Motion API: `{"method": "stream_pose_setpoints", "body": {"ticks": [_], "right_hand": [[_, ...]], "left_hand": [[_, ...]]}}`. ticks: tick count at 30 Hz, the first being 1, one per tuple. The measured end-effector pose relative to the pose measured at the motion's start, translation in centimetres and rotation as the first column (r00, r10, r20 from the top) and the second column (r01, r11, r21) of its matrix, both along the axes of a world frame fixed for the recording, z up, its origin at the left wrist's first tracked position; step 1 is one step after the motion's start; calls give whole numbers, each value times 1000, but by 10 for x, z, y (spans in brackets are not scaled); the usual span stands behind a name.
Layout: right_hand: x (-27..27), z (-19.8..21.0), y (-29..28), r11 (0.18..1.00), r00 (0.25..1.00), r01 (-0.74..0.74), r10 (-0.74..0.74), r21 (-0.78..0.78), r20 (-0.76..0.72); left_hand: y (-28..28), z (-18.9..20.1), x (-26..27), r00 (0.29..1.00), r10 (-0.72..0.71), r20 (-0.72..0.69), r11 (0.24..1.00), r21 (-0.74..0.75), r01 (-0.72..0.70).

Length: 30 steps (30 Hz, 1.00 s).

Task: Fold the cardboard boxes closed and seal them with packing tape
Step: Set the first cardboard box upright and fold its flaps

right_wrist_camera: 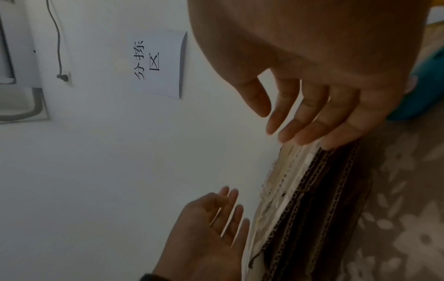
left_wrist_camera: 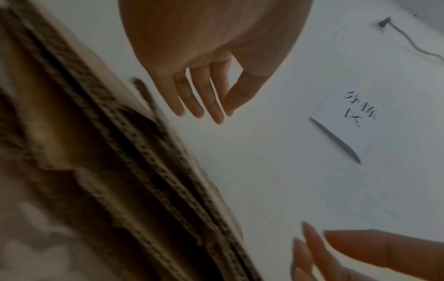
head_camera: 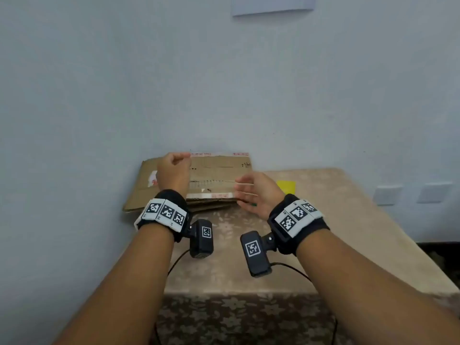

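A stack of flattened cardboard boxes (head_camera: 216,175) with strips of old tape lies at the table's far left, against the wall. My left hand (head_camera: 174,170) hovers over the stack's left part, fingers relaxed and holding nothing, as the left wrist view shows (left_wrist_camera: 204,95). My right hand (head_camera: 251,192) is at the stack's right edge with straight fingers. In the right wrist view its fingertips (right_wrist_camera: 300,136) touch the edge of the top sheets of the stack (right_wrist_camera: 312,190). No tape roll is visible.
The table (head_camera: 249,257) has a beige flowered cover. A yellow object (head_camera: 286,186) lies behind my right hand. A paper sign (right_wrist_camera: 161,62) hangs on the wall above. Wall sockets (head_camera: 388,195) sit to the right. Something teal (right_wrist_camera: 415,95) is at the far right.
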State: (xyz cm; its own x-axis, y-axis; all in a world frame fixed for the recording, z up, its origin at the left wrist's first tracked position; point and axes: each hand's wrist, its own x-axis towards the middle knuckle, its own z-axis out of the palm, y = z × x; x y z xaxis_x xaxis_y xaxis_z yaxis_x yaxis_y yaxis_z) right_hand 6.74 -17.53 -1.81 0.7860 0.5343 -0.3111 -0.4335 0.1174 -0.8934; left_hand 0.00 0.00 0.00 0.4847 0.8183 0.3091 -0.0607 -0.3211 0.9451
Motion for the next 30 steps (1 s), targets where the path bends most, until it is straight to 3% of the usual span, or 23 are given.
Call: {"method": "stream_pose_setpoints", "body": {"ticks": [6,11,16,19,24,30], "right_hand": [[10,-5,9,979,980,192,-189,-64,58],[18,-12,5,950,953,301,-296,-86,70],[20,-11,10,935,940,331,-315,-124,133],[18,-13,16,937,937,327,-304,-124,170],[16,-13,20,946,943,300,-275,-124,186],[21,2,13,956,945,289,-278,-44,171]], "left_hand": [[18,-13,-18,976,146,-162,989,56,-139],[40,-18,-35,861,304,-408,950,194,-243],[57,-20,-40,782,310,-540,949,218,-226],[62,-24,-41,780,247,-575,969,139,-204],[65,-24,-44,852,231,-470,968,18,-252],[63,-9,-43,948,264,-177,950,-123,-287]]}}
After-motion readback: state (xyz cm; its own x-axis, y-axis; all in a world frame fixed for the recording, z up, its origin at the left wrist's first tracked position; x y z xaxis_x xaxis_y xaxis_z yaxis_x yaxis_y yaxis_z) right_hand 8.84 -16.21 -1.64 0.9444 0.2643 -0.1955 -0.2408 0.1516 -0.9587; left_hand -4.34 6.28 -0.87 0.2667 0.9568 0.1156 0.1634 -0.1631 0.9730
